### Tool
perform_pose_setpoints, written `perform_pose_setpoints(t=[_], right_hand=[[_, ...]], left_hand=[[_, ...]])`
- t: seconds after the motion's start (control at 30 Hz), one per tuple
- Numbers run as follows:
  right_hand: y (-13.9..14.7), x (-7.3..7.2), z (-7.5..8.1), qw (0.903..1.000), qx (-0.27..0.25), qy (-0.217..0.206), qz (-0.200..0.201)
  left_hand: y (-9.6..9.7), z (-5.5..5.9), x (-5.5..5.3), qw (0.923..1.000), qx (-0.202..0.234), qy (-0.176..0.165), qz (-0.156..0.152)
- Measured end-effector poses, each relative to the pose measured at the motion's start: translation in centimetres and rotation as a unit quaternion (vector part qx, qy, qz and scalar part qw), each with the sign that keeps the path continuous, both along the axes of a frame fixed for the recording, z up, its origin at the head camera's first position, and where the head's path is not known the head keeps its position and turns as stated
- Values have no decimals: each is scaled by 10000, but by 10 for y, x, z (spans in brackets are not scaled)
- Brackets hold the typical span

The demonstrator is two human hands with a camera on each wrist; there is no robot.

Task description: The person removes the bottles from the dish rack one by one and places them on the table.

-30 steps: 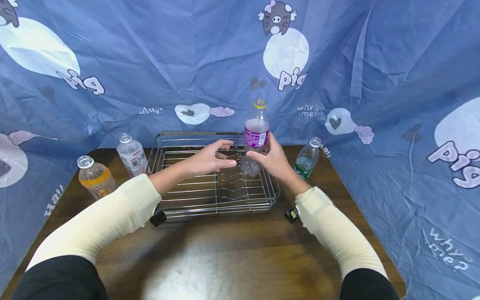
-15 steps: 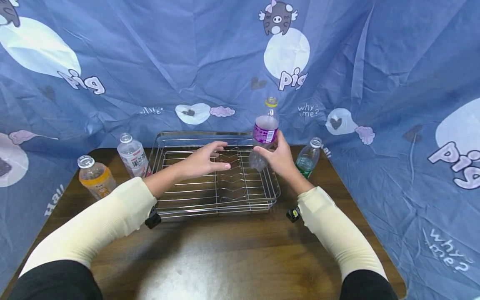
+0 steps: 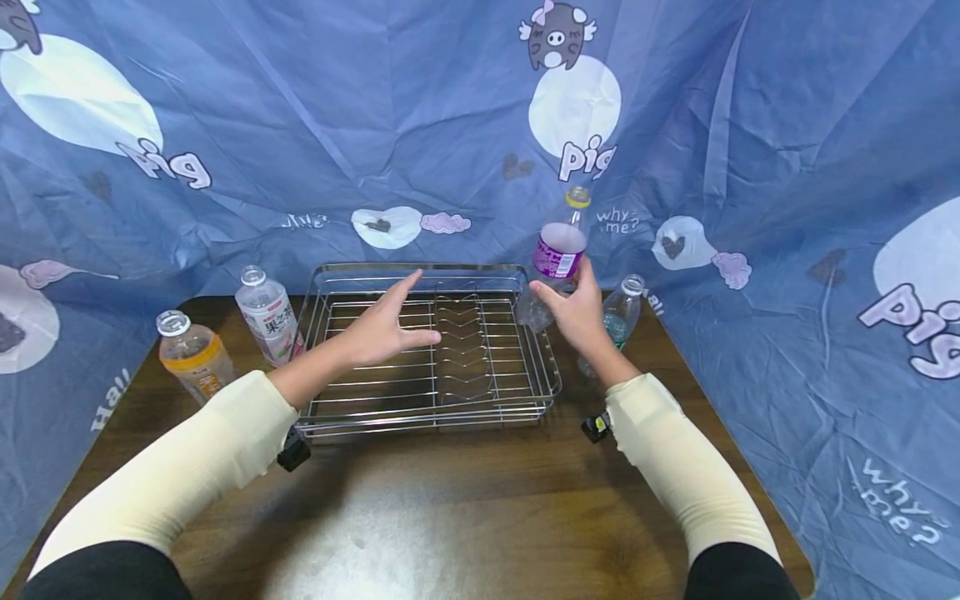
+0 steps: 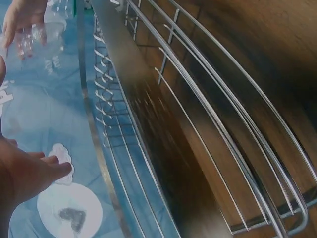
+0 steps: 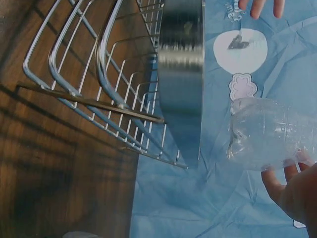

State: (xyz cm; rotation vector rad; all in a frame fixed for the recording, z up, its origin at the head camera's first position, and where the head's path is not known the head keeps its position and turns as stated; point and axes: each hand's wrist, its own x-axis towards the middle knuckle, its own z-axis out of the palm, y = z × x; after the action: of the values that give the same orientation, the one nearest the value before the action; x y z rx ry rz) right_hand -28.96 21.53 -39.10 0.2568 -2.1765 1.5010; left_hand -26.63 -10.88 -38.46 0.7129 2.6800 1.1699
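My right hand [image 3: 579, 308] grips a clear plastic bottle [image 3: 561, 250] with a purple label and a yellow neck ring. The bottle leans its top to the right and is held above the right back part of a wire dish rack [image 3: 375, 423]. In the right wrist view the bottle's base [image 5: 247, 134] is off the rack, with fingers curled round its lower body. My left hand [image 3: 378, 331] hovers over the rack's left half, fingers extended, thumb spread, holding nothing. In the left wrist view the left hand [image 4: 25, 171] is partly cut off.
A bottle with green label [image 3: 619, 312] stands right of the rack, partly behind my right hand. On the left stand a white-labelled bottle [image 3: 272, 321] and an orange-labelled bottle [image 3: 197, 358]. All are on the wooden table [image 3: 480, 508], before a blue cloth [image 3: 450, 100].
My right hand has carried the purple-labelled bottle rightward and slightly up, tilting it more. My left hand has drawn back to the left, its fingers straightening.
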Motion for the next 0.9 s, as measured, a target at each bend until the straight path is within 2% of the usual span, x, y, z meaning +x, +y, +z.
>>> perform_pose_setpoints(t=[0.3,0.6,0.7,0.9], right_hand=[[10,-7,-4,9987,-135,38,-497],[18,-15,-13,9955,-119,120,-929],[20,-18,-17,9948,-157,61,-1007],[24,-22,-30,9931,93,-209,-1152]], left_hand=[[-13,-9,-1,9993,-54,-42,378],[-22,-15,-2,9991,-63,60,424],[-25,-16,-3,9990,-93,76,439],[-27,-18,-2,9989,-134,-6,449]])
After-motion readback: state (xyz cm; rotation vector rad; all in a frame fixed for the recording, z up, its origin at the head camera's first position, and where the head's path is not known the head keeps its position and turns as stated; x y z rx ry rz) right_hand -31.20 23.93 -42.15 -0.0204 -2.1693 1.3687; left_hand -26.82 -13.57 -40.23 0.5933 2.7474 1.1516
